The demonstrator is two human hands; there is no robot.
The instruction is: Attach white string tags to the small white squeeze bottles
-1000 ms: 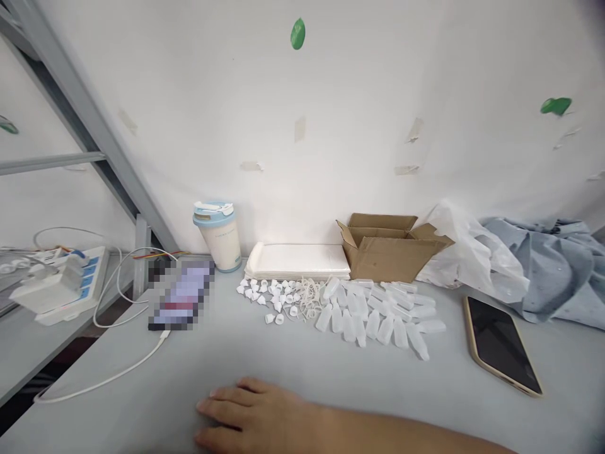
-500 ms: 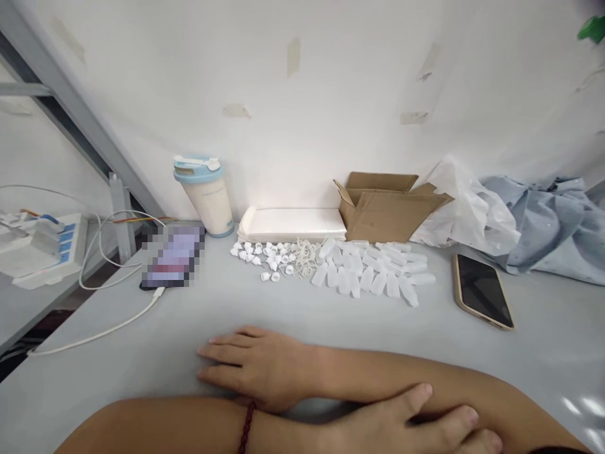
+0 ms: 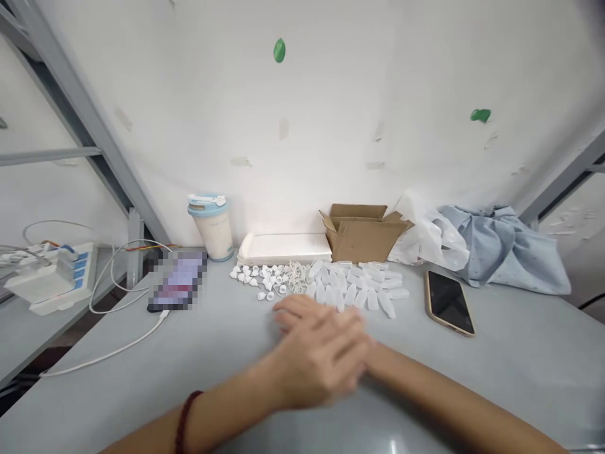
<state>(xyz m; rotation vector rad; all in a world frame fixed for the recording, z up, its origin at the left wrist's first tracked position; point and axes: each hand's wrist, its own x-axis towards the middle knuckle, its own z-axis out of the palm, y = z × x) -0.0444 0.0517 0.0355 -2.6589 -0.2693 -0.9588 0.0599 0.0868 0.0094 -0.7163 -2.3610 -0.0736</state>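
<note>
My left hand [image 3: 321,359], with a dark red braided bracelet [image 3: 185,419] below its wrist, lies across the back of my right hand and wrist. Its fingers look slightly apart and hold no object, though motion blurs them. Underneath, my right hand [image 3: 295,309] reaches leftward with its fingers stretched out; much of it is covered. Just beyond the hands are several translucent plastic sleeve-like pieces [image 3: 350,293], a small heap of white string-like loops [image 3: 297,277] and several small white caps [image 3: 265,275]. Neither hand grips any of these.
Behind the pieces lie a stack of white flat packets [image 3: 283,247] and an open cardboard box [image 3: 368,239]. A cup [image 3: 213,233] and a charging phone [image 3: 179,280] stand left. Another phone [image 3: 449,302], a white plastic bag [image 3: 425,236] and blue cloth [image 3: 510,252] are right.
Both hands have moved forward on the table towards the small pieces. My left hand has slid from the right forearm onto the right hand and wrist. The camera view has tilted up.
</note>
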